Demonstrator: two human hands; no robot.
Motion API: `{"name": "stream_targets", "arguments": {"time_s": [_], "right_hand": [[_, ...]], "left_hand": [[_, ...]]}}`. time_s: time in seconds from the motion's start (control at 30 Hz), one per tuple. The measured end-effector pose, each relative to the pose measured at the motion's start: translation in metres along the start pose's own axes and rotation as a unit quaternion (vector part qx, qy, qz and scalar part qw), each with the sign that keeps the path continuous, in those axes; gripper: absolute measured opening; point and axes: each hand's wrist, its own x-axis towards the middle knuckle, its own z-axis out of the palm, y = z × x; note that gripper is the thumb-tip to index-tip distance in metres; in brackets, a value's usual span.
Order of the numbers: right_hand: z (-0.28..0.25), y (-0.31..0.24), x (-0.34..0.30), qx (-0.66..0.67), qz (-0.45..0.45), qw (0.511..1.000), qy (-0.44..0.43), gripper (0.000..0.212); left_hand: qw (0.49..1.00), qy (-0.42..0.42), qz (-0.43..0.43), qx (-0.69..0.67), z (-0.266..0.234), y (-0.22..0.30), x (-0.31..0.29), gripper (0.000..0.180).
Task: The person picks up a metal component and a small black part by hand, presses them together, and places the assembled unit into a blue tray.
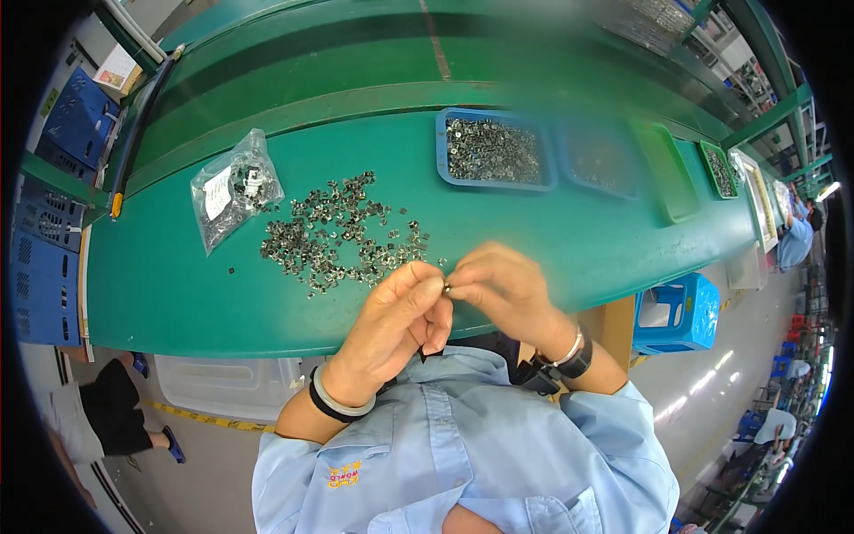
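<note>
Just over the front edge of the green tabletop point(178, 303), my two hands meet fingertip to fingertip. A tiny shiny metal part point(447, 287) shows between them. My left hand point(398, 316) pinches it between thumb and fingers, the other fingers curled. From the other side my right hand point(505, 283) is closed on it too, slightly blurred. Beyond the left hand spreads a loose pile of small dark and silvery metal pieces point(329, 233). A clear plastic bag point(236, 189) with a white label and similar pieces inside lies to the left of the pile.
At the back stands a blue tray point(442, 165) full of small metal pieces. Right of it are a blurred bluish tray point(614, 187), a green tray point(669, 173) and a small green tray point(709, 158) with parts. A blue stool point(698, 311) stands below right; a person's legs point(116, 409) show lower left.
</note>
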Motion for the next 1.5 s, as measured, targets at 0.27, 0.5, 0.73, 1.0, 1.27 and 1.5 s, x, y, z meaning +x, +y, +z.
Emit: {"name": "stream_targets", "arguments": {"time_s": [0.27, 0.5, 0.73, 1.0, 1.27, 1.5], "right_hand": [[-0.058, 0.033, 0.073, -0.223, 0.041, 0.973, 0.042, 0.007], [-0.049, 0.039, 0.059, -0.262, -0.023, 0.961, -0.083, 0.013], [-0.019, 0.023, 0.033, -0.262, -0.035, 0.940, -0.216, 0.014], [-0.022, 0.003, 0.031, -0.133, -0.015, 0.982, -0.134, 0.016], [-0.008, -0.008, 0.021, -0.074, -0.021, 0.994, -0.082, 0.017], [0.002, -0.008, 0.011, 0.014, 0.029, 0.998, -0.045, 0.017]], "left_hand": [[0.997, 0.032, 0.062, -0.028, -0.021, 0.004, -0.003, 0.018], [0.997, -0.007, 0.058, -0.058, -0.028, 0.005, -0.004, 0.017], [0.998, -0.016, 0.050, -0.043, -0.027, 0.005, -0.004, 0.017], [0.986, 0.082, 0.052, 0.134, 0.000, 0.000, -0.001, 0.019], [0.999, -0.030, -0.006, -0.032, -0.009, -0.004, 0.003, 0.016], [0.997, 0.012, 0.049, 0.058, -0.004, -0.004, -0.001, 0.018]]}}
